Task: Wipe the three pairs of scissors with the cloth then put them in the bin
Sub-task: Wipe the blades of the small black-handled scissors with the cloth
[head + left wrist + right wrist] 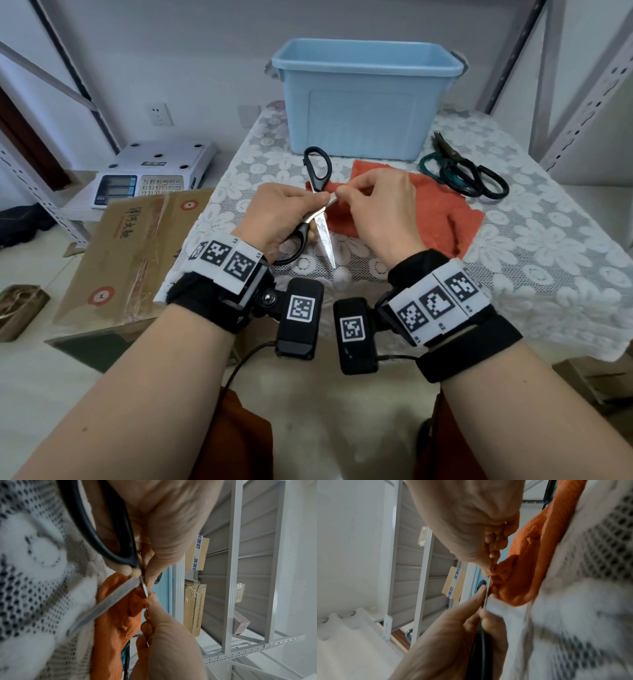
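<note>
The left hand (277, 216) grips a pair of black-handled scissors (317, 205) near the pivot, its fingers curled round the lower handle loop. The scissors are spread wide: one blade points back toward the person between the two wrists, the other handle loop sticks out beyond the knuckles. The right hand (380, 209) meets the left fingertip to fingertip and pinches a fold of the orange cloth (435, 212) against the second blade. The rest of the cloth lies spread on the table (548, 246) under and beyond the right hand.

Farther out past the right hand, two more pairs of scissors (462, 171) lie together on the lace cover, one with green loops, one with black, just off the cloth's far corner. The blue bin (363, 99) stands straight ahead of both hands, beyond the cloth. Left of the left hand, off the table, sit a cardboard box (130, 253) and a weighing scale (150, 171).
</note>
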